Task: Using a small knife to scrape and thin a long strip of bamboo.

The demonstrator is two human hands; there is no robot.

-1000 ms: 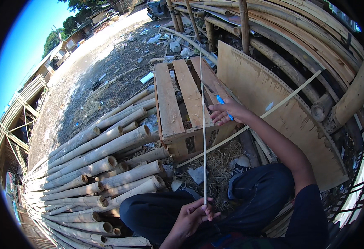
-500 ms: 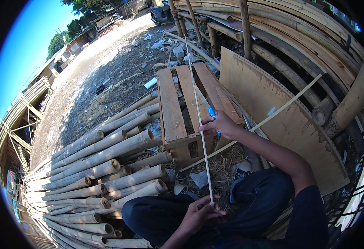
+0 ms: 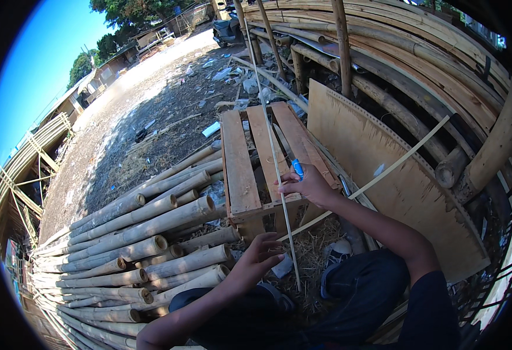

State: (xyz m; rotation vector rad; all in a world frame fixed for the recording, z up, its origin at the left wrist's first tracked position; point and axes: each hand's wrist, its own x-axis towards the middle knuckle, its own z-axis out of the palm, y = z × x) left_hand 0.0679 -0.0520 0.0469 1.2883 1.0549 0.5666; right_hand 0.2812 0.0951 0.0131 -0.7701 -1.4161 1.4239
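Observation:
Between the fingers of my right hand point(image 3: 308, 185) runs a long, thin pale strip point(image 3: 291, 251), which looks like split bamboo. It slopes away over a slatted wooden crate point(image 3: 241, 163), its near end hanging by my knees. The same hand grips a tool with a blue handle point(image 3: 297, 168), which looks like a knife; its blade is hard to make out against the crate. My left hand point(image 3: 257, 263) is off the strip, just left of its lower part, fingers spread and holding nothing.
Cut bamboo poles point(image 3: 180, 213) are piled at the left. A plywood sheet point(image 3: 384, 157) leans at the right, another pale strip point(image 3: 402, 153) crossing in front. Stacked timber point(image 3: 419, 64) lies behind, and litter dots the ground. A motorbike point(image 3: 227, 30) stands far off.
My left hand has let go of the strip's near end and moved up and left, its fingers opening. My right hand keeps its grip on the strip and the blue-handled tool.

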